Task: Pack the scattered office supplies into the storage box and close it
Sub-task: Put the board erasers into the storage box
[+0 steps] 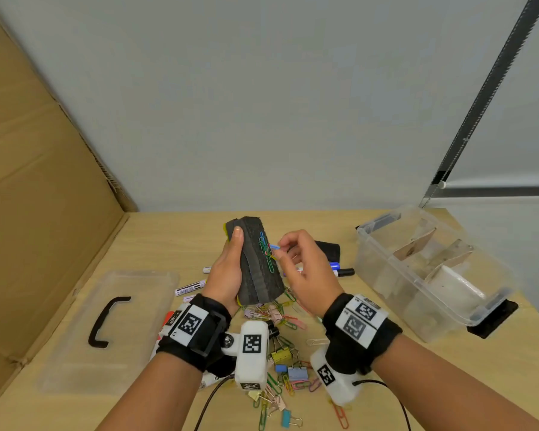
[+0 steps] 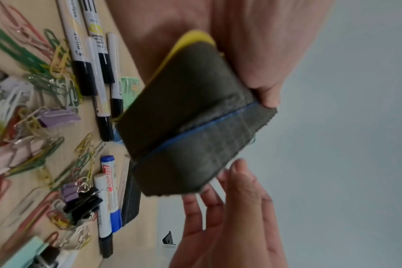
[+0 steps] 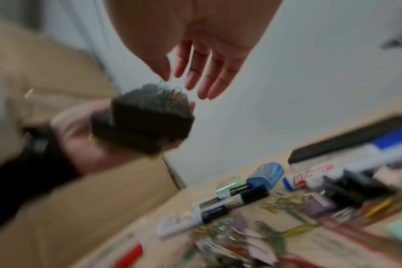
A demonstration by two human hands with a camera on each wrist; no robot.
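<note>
My left hand grips a stack of dark felt whiteboard erasers upright above the table; a yellow back and a blue layer show in the left wrist view. A bunch of coloured paper clips clings to the felt face. My right hand is at that bunch, thumb and forefinger pinching a blue clip, the other fingers loosely straight. The clear storage box stands open at the right, with dividers inside.
The clear lid with a black handle lies at the left. Markers, loose paper clips, binder clips and another black eraser are scattered under my hands. A cardboard sheet walls the left side.
</note>
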